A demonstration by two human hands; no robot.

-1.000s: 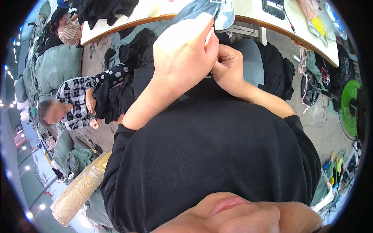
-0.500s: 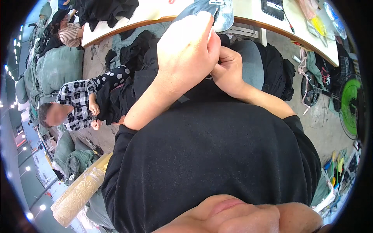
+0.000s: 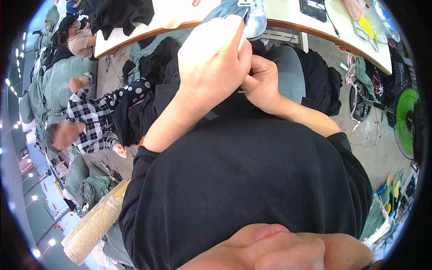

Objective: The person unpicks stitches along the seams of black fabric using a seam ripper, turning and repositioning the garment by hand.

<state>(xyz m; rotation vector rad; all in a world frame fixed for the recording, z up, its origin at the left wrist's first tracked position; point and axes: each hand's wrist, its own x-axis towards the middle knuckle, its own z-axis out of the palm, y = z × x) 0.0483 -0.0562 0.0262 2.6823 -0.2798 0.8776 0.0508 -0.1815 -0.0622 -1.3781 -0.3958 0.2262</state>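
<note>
My left hand [image 3: 211, 65] is closed, held up in front of my body near the table's edge. Its fingers curl away from view, so whatever they grip is hidden. Right beside it, touching it, is my right hand [image 3: 264, 85], also closed with thumb and fingers pinched together. What that pinch holds is too small or covered to name. Black cloth [image 3: 229, 108] lies below both hands on my lap. Just beyond my left fingertips, grey-blue fabric [image 3: 220, 12] and a shiny metal plate [image 3: 257, 22] show on the table.
A white table [image 3: 283, 13] with a wooden edge curves across the front, bearing a dark tablet-like device [image 3: 313, 10]. A co-worker in a checked shirt [image 3: 87, 119] sits at left among cloth bundles [image 3: 67, 78]. A green fan [image 3: 406, 121] stands at right; a wrapped roll [image 3: 92, 225] leans behind me.
My hands have shifted very slightly left in the picture and stay closed together. The co-worker at left has raised one arm and spread both hands apart.
</note>
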